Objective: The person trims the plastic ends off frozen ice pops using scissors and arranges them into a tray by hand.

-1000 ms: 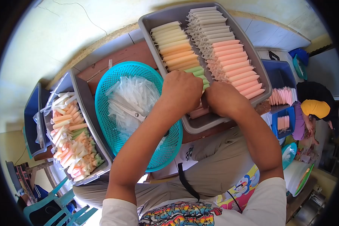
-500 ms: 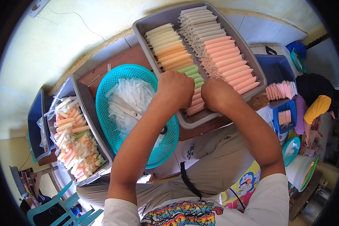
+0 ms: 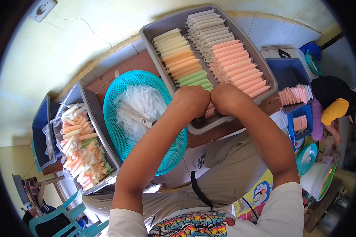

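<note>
My left hand [image 3: 192, 102] and my right hand [image 3: 227, 97] are closed with knuckles together, over the near end of a grey tray [image 3: 250, 51]. Whatever their fingers pinch is hidden beneath them. Filled, knotted plastic tubes like ice pops lie in two rows in the tray: cream, orange and green ones [image 3: 194, 78] on the left, whitish and pink ones [image 3: 241, 63] on the right. Left of my left forearm stands a turquoise mesh basket [image 3: 110, 104]. It holds clear, flat plastic sleeves [image 3: 140, 98] with scissors [image 3: 145, 123] on top, partly covered by my forearm.
Another grey bin [image 3: 103, 134] at left is heaped with mixed coloured tubes [image 3: 85, 154]. At right, two blue tubs [image 3: 286, 69] hold pink packets. A person in a yellow sleeve [image 3: 335, 111] works beyond them. A turquoise plastic chair [image 3: 63, 215] stands lower left.
My two fists have drawn together until they touch, and my left hand sits slightly lower and further right. The view has shifted a little. The other person's arm has moved.
</note>
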A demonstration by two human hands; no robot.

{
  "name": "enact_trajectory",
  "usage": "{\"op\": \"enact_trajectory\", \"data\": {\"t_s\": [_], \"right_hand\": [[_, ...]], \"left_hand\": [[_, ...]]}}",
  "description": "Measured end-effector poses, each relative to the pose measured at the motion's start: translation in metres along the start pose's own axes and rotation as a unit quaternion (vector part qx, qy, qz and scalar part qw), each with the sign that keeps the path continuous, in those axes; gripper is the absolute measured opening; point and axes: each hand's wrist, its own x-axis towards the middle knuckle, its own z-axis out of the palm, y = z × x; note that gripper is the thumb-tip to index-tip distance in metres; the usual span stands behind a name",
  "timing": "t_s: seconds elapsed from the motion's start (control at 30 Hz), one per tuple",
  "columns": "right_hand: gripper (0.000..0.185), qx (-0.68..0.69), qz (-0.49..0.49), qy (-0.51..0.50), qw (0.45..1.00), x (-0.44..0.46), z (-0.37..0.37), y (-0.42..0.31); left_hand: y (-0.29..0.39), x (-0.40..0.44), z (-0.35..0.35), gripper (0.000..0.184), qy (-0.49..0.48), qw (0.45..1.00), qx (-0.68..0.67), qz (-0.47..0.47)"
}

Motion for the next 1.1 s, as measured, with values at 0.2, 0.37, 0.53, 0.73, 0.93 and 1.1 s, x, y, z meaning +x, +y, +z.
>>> {"op": "enact_trajectory", "data": {"t_s": [0.2,0.37,0.53,0.73,0.93,1.1], "right_hand": [[0.022,0.015,-0.029,0.010,0.999,-0.001,-0.001,0.003],[0.021,0.030,-0.021,0.069,0.997,0.008,0.016,0.011],[0.022,0.047,-0.010,0.110,0.993,0.007,0.018,0.010],[0.022,0.017,-0.014,0.118,0.993,0.003,0.015,0.011],[0.019,0.013,0.010,0.115,0.993,0.002,0.017,0.009],[0.019,0.022,0.015,0.114,0.993,0.003,0.017,0.010]], "left_hand": [[0.001,0.005,0.010,0.021,0.024,1.000,-0.009,-0.007],[0.001,0.003,0.012,0.018,0.054,0.999,0.001,-0.003],[0.002,0.001,0.018,0.015,0.095,0.995,0.008,-0.001],[-0.001,0.006,0.019,0.015,0.093,0.996,0.008,0.000],[0.002,0.005,0.020,0.014,0.099,0.995,0.023,0.001],[0.000,0.003,0.025,0.013,0.145,0.989,0.025,0.014]]}}
